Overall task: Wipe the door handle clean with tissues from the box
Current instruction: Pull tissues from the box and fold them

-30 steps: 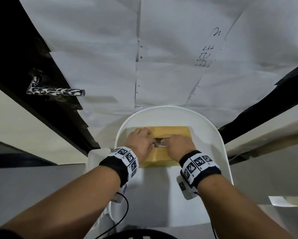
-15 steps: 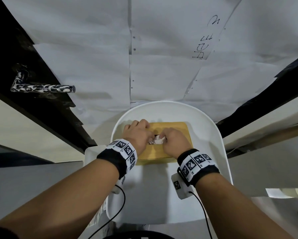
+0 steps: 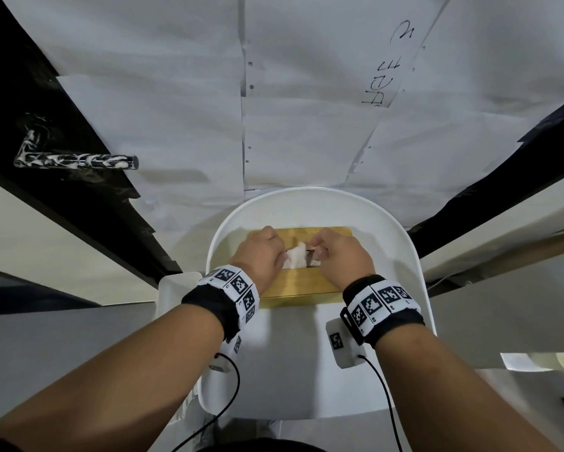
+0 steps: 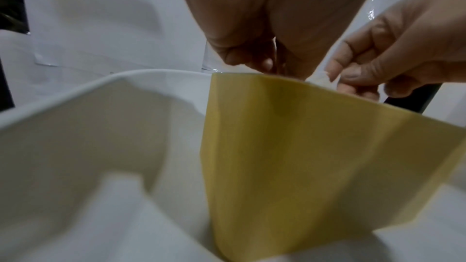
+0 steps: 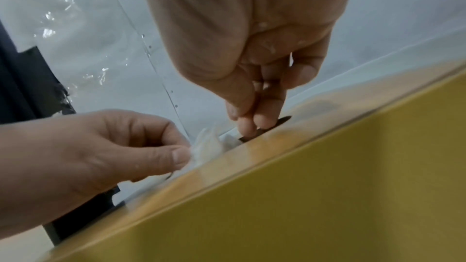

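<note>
A yellow tissue box (image 3: 298, 283) lies on a white chair seat (image 3: 306, 363). A white tissue (image 3: 295, 257) sticks up out of its top slot, between my two hands. My left hand (image 3: 282, 256) pinches the tissue's left side between thumb and forefinger, and the right wrist view shows the left hand (image 5: 185, 153) with the tissue (image 5: 208, 145) clearly. My right hand (image 3: 318, 249) pinches the tissue's right side at the slot, its fingertips (image 5: 248, 127) dipping in. The door handle (image 3: 75, 160), smeared with white streaks, juts out at the far left, well away from both hands.
White paper sheets (image 3: 306, 109) taped over the door fill the background, with dark door edges (image 3: 78, 197) on both sides. A white object (image 3: 179, 288) stands left of the chair. Cables (image 3: 228, 396) hang from both wrist cameras.
The tissue has come further out of the slot. My hands have drawn slightly apart with it between them.
</note>
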`<state>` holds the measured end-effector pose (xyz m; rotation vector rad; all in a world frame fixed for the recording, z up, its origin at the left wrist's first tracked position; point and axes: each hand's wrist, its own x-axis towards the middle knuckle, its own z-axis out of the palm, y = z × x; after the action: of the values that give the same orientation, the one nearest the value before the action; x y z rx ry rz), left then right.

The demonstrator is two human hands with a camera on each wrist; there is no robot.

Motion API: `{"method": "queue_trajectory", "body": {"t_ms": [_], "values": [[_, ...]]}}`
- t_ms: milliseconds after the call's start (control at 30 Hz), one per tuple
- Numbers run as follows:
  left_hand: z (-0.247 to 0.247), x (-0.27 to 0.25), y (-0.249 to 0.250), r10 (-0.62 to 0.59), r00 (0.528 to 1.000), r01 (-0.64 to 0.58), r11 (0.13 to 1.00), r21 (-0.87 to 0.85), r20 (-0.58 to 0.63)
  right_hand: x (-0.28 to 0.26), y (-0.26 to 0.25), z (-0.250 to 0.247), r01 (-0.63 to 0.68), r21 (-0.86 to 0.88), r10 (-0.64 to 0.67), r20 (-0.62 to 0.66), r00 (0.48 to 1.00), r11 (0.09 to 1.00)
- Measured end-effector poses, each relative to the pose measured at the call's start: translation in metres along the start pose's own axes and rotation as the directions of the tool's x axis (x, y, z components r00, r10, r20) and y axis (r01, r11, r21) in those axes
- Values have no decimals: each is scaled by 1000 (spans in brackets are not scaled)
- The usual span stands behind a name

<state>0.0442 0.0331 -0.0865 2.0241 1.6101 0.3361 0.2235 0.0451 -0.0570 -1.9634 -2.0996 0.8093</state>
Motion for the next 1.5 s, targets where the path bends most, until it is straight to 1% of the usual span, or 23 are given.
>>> {"method": "queue_trajectory", "body": {"t_ms": [100,200,333,400,467,600,733,767,833,933,967,1033,1100,1167,1267,1367,1433,1500], "values": [[-2,1,0,-33,999,33,999,-31,31,1,4,-5,-45,-164,56,64,996,985],[-5,-1,5,-31,999,32,999,-37,34,-1,3,0,-7,-233,34,113,993,973],[-2,-3,5,-21,999,24,997,-71,47,-3,-2,3,47,-308,-5,135,991,950],[0,-3,6,-8,997,12,999,-42,82,-3,-5,3,33,-321,9,128,992,946],[2,-4,7,1,995,2,1000,-25,100,-2,-8,4,3,-323,28,91,995,946],[6,-4,7,14,991,-27,995,98,132,-1,-12,8,-39,-271,51,36,998,962],[7,-1,6,8,993,-22,993,116,118,0,-9,2,-107,-146,106,-16,994,983],[8,-1,6,12,993,-25,993,112,115,1,-8,0,-112,-142,112,-12,994,984],[9,-1,7,25,992,-40,992,120,121,2,-4,-2,-96,-140,96,0,995,986],[8,0,8,40,989,-64,982,176,140,1,-4,-1,-28,-38,28,20,999,999],[7,-1,9,45,988,-73,977,198,146,0,-6,1,-1,-47,4,51,999,999],[6,-2,12,55,986,-93,966,242,157,-1,-8,5,36,-130,-24,91,996,991],[7,-4,14,48,985,-93,955,282,165,0,-6,6,16,-141,-9,48,999,990],[7,-5,16,26,987,-75,948,308,160,2,-2,4,-23,-69,22,-23,1000,997],[9,-7,17,13,987,-61,951,304,158,3,1,-2,13,7,-12,-121,993,1000],[8,-6,16,24,988,-65,959,275,153,-1,-2,-8,1,24,2,-118,993,1000],[7,-5,16,72,986,-113,954,277,152,-2,-3,-8,-14,32,17,-107,994,999],[8,-7,16,125,978,-171,939,299,165,-1,-3,-7,1,58,4,-76,997,998]]}}
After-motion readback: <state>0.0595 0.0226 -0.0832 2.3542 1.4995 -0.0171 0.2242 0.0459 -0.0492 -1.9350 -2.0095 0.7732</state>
